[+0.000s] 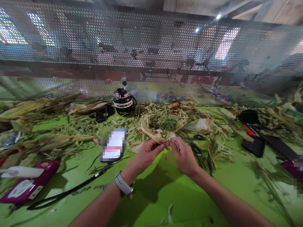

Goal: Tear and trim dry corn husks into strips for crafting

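Note:
Above the green table [170,189], both hands meet with fingertips close together. My left hand [148,156] is closed in a pinch on a pale, dry strip of corn husk [151,134], which extends up and away from the fingers. My right hand [184,156] pinches the same husk from the other side; the exact grip is partly hidden by the fingers. Just beyond lies a heap of husk pieces with a tuft of thin green shreds [168,122] on top. Dark-handled scissors [196,147] rest beside my right hand.
A lit phone [115,145] with a black strap [68,190] lies left of my hands. Behind it stands a black ENERGY jug [123,104]. A purple case [33,183] sits far left, a dark phone [253,145] at right. A perforated metal screen [151,41] closes off the back.

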`<control>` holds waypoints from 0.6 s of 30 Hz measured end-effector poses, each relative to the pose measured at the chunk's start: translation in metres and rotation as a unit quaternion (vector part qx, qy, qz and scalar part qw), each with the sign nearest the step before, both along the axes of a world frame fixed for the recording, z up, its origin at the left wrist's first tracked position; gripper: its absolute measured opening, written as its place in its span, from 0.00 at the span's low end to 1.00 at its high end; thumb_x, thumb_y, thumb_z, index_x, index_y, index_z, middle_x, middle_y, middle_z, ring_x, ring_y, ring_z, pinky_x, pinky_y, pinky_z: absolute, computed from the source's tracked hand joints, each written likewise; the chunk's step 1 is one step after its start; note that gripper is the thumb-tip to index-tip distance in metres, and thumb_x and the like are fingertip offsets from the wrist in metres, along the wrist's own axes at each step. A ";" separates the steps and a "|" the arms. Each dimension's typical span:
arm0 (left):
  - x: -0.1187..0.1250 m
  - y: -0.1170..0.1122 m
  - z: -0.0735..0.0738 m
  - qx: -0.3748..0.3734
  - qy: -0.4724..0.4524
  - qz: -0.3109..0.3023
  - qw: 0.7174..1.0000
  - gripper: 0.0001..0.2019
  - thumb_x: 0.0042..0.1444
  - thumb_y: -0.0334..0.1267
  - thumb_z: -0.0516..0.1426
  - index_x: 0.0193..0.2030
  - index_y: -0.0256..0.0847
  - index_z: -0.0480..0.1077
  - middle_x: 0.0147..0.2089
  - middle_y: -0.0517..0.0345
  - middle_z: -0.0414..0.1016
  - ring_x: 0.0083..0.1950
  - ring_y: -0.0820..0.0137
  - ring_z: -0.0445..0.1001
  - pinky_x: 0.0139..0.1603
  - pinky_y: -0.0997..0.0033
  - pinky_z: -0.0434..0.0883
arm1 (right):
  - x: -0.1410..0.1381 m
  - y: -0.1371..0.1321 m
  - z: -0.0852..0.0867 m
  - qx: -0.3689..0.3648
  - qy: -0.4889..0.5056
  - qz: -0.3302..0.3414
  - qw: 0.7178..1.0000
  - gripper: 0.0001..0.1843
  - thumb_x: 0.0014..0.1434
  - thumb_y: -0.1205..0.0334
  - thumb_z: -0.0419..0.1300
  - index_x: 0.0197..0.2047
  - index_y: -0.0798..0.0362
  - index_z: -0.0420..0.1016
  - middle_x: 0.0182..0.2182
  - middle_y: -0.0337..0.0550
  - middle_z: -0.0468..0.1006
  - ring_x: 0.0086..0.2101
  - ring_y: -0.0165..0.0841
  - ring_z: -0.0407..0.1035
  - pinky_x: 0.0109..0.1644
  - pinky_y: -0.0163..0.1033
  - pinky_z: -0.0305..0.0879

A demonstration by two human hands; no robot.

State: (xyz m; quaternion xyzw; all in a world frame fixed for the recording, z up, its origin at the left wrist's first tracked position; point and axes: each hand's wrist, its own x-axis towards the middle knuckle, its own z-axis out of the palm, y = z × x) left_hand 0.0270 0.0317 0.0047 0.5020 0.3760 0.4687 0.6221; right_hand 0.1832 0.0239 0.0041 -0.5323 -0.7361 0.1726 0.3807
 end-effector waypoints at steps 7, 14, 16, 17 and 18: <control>-0.001 0.004 -0.004 -0.008 -0.009 0.101 0.995 0.13 0.44 0.39 0.63 0.38 0.39 0.70 0.36 0.58 0.74 0.40 0.70 0.71 0.45 0.68 0.68 | -0.001 0.003 -0.003 -0.089 0.022 -0.024 0.995 0.21 0.58 0.48 0.53 0.46 0.55 0.60 0.16 0.30 0.65 0.17 0.29 0.60 0.21 0.32 0.51; -0.008 0.011 -0.007 0.037 0.085 0.154 0.984 0.11 0.47 0.40 0.61 0.36 0.37 0.72 0.35 0.55 0.76 0.36 0.68 0.72 0.42 0.68 0.67 | 0.002 -0.004 0.000 0.189 -0.247 0.057 0.949 0.10 0.62 0.65 0.51 0.34 0.52 0.73 0.30 0.44 0.73 0.31 0.32 0.66 0.35 0.36 0.59; -0.009 0.010 -0.005 0.075 0.126 0.097 0.984 0.10 0.47 0.40 0.61 0.35 0.38 0.73 0.34 0.54 0.76 0.36 0.67 0.72 0.41 0.67 0.68 | 0.004 -0.003 0.003 0.240 -0.245 0.069 0.937 0.07 0.60 0.65 0.54 0.36 0.51 0.74 0.35 0.46 0.74 0.37 0.35 0.66 0.42 0.39 0.60; -0.009 0.008 -0.004 0.097 0.140 0.060 0.984 0.08 0.48 0.40 0.60 0.34 0.38 0.74 0.34 0.53 0.76 0.36 0.66 0.73 0.41 0.67 0.68 | 0.005 -0.001 0.004 0.247 -0.228 0.065 0.940 0.07 0.60 0.65 0.54 0.37 0.51 0.74 0.38 0.47 0.74 0.40 0.36 0.66 0.44 0.41 0.60; -0.009 0.007 -0.003 0.117 0.153 0.024 0.981 0.08 0.48 0.40 0.60 0.34 0.39 0.74 0.34 0.53 0.76 0.37 0.66 0.73 0.41 0.67 0.68 | 0.006 0.000 0.005 0.241 -0.207 0.058 0.946 0.07 0.60 0.65 0.53 0.37 0.51 0.73 0.39 0.47 0.74 0.41 0.36 0.66 0.45 0.41 0.60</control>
